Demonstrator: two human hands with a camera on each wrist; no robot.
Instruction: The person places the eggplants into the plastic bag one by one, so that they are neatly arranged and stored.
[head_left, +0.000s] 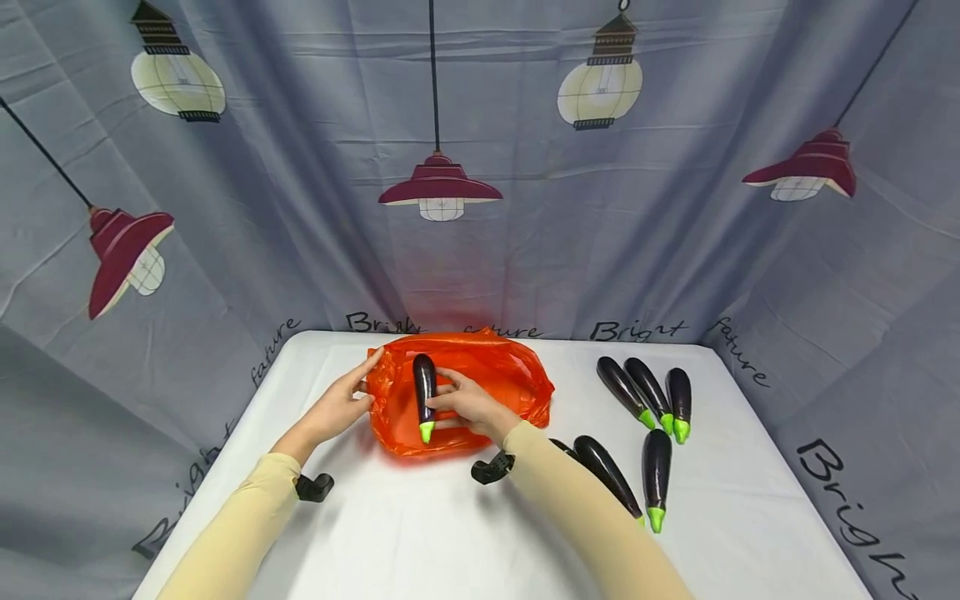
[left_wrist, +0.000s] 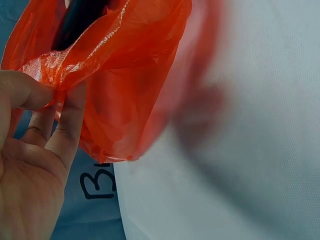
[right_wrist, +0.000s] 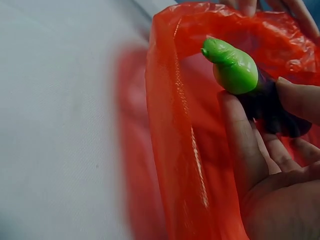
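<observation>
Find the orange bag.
In the head view, the bag is near the back of the table, pinched by the left hand, left of the loose eggplants.

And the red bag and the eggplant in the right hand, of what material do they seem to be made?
Red bag: thin, glossy plastic film, it seems; it crinkles and lets light through. Eggplant: smooth and shiny, perhaps moulded plastic or coated foam; its vivid green cap looks artificial, though appearance alone cannot settle it.
</observation>
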